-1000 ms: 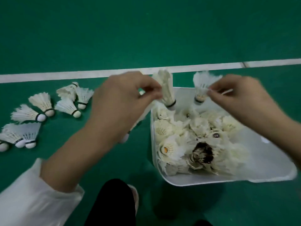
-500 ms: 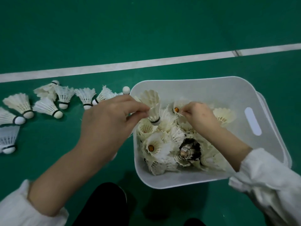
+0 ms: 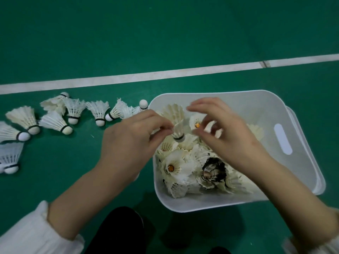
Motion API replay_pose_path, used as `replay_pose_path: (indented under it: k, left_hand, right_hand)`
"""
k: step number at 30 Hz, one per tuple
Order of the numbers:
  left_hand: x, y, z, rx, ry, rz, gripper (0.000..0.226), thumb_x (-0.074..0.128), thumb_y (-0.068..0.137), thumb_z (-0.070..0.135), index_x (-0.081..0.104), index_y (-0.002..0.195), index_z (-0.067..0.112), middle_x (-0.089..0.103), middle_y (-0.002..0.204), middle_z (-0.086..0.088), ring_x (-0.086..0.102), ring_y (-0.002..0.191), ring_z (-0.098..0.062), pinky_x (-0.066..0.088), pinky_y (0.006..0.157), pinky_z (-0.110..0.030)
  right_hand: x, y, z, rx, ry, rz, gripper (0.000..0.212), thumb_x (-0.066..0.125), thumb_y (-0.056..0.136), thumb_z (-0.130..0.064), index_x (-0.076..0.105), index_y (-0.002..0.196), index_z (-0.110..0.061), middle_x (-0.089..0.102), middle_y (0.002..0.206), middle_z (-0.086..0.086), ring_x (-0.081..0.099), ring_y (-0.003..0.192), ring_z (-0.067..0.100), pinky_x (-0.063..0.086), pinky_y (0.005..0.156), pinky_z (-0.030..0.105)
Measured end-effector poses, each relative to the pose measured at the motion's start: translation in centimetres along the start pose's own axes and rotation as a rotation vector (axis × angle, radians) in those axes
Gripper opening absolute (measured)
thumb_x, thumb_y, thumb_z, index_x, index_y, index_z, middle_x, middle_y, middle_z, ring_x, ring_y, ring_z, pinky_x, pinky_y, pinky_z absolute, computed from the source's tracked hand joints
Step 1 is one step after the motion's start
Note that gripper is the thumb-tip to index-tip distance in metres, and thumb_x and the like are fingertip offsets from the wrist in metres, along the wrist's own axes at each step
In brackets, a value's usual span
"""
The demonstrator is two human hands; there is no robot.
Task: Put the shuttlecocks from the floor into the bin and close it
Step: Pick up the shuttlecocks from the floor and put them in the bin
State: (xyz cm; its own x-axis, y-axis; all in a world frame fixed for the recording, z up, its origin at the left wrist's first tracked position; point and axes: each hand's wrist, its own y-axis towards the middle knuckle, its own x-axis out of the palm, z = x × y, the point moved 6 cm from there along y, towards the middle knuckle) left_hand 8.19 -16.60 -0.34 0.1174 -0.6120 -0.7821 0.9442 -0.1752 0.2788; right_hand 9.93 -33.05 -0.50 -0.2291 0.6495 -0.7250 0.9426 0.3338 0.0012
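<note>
The green floor [image 3: 165,43] fills the frame, crossed in its upper half by a white line [image 3: 128,77]. At centre right sits the open white bin [image 3: 256,110], with a heap of shuttlecocks [image 3: 176,165] filling its left part. A loose row of shuttlecocks [image 3: 55,121] lies on the floor from the left edge almost up to the bin's left wall. The left grip [image 3: 128,143], at the bin's upper-left rim, pinches one white shuttlecock [image 3: 176,116] by the lower feathers between thumb and forefinger; it stands upright, cork down, just above the heap. The right grip [image 3: 229,136] hovers over the bin just right of that shuttlecock, fingers loosely curved and grasping nothing. A single dark-feathered shuttlecock [image 3: 213,169] lies in the heap below the right wrist.
</note>
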Motion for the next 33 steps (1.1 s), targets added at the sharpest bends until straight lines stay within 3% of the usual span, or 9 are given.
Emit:
replay_pose_path:
  k: [2,5,8,12,14,21,26,29,33]
  left_hand:
    - [0.1,0.1,0.2,0.015,-0.012,-0.012,0.010,0.061,0.081,0.039,0.069,0.085,0.034,0.065,0.082,0.019,0.057,0.066,-0.001,0.047,0.050,-0.028]
    - [0.2,0.0,0.7,0.045,0.022,-0.030,0.011,0.060,0.083,0.041,0.068,0.086,0.034,0.064,0.084,0.019,0.056,0.063,-0.003,0.043,0.047,-0.024]
    - [-0.7,0.2,0.5,-0.035,-0.040,0.002,0.030,0.052,0.086,0.048,0.058,0.104,0.025,0.051,0.097,0.016,0.048,0.055,0.000,0.035,0.048,-0.018]
    - [-2.1,0.3,-1.2,-0.172,-0.243,0.071,0.035,0.038,0.091,0.051,0.043,0.109,0.021,0.047,0.093,0.008,0.044,0.064,0.004,0.031,0.060,-0.012]
    - [-2.2,0.2,-1.3,-0.171,-0.234,0.043,0.030,0.036,0.092,0.049,0.044,0.100,0.021,0.045,0.079,0.012,0.046,0.066,0.003,0.033,0.059,-0.008]
    - [-1.5,-1.1,0.1,-0.083,-0.169,-0.077,0.008,0.050,0.081,0.018,0.044,0.087,0.020,0.043,0.086,0.014,0.047,0.080,0.000,0.035,0.069,-0.007]
    - [-1.5,-1.7,0.1,0.004,-0.109,-0.070,0.007,0.054,0.088,0.010,0.058,0.092,0.013,0.050,0.094,0.007,0.050,0.083,-0.008,0.040,0.075,-0.018]
    - [-2.0,-1.7,0.3,0.072,-0.036,-0.006,0.009,0.059,0.087,0.012,0.066,0.093,0.010,0.055,0.093,0.001,0.047,0.089,-0.012,0.032,0.078,-0.011]
    - [-1.2,-1.2,-0.3,0.084,-0.038,-0.035,0.009,0.063,0.085,0.015,0.067,0.092,0.011,0.056,0.088,0.006,0.046,0.085,-0.009,0.031,0.076,-0.011]
  right_hand:
    - [1.7,0.1,-1.2,-0.073,0.010,-0.125,0.042,0.066,0.082,-0.016,0.054,0.121,-0.027,0.043,0.130,-0.017,0.057,0.081,-0.001,0.045,0.076,0.011]
    - [2.1,1.0,-1.4,-0.125,-0.115,-0.037,0.016,0.065,0.083,-0.018,0.059,0.098,-0.017,0.048,0.124,-0.008,0.054,0.075,0.001,0.050,0.072,0.027]
    - [0.5,1.6,-1.0,-0.079,-0.161,0.067,0.007,0.062,0.085,-0.021,0.058,0.084,-0.015,0.056,0.104,-0.009,0.052,0.073,-0.001,0.044,0.068,0.017]
    - [-0.7,2.0,1.8,0.152,-0.111,0.148,0.010,0.056,0.091,-0.023,0.062,0.094,-0.015,0.062,0.090,-0.004,0.058,0.081,0.012,0.044,0.071,0.018]
    - [0.6,2.3,3.1,0.218,-0.129,0.074,0.016,0.053,0.093,-0.021,0.064,0.100,-0.012,0.064,0.096,0.001,0.059,0.086,0.015,0.045,0.075,0.024]
    - [4.6,1.7,5.7,0.353,-0.288,-0.122,0.023,0.050,0.094,-0.026,0.066,0.103,-0.012,0.069,0.094,0.006,0.062,0.086,0.022,0.049,0.075,0.033]
    - [5.2,0.5,6.2,0.399,-0.297,-0.142,0.024,0.052,0.093,-0.026,0.066,0.105,-0.011,0.069,0.093,0.007,0.061,0.083,0.023,0.045,0.071,0.028]
    - [5.3,0.9,7.0,0.488,-0.271,-0.187,0.026,0.052,0.094,-0.026,0.065,0.107,-0.009,0.066,0.087,0.006,0.055,0.069,0.016,0.042,0.069,0.027]
    - [5.8,1.3,5.5,0.421,-0.412,-0.260,0.026,0.045,0.094,-0.020,0.060,0.112,-0.009,0.062,0.105,0.010,0.059,0.094,0.024,0.046,0.076,0.030]
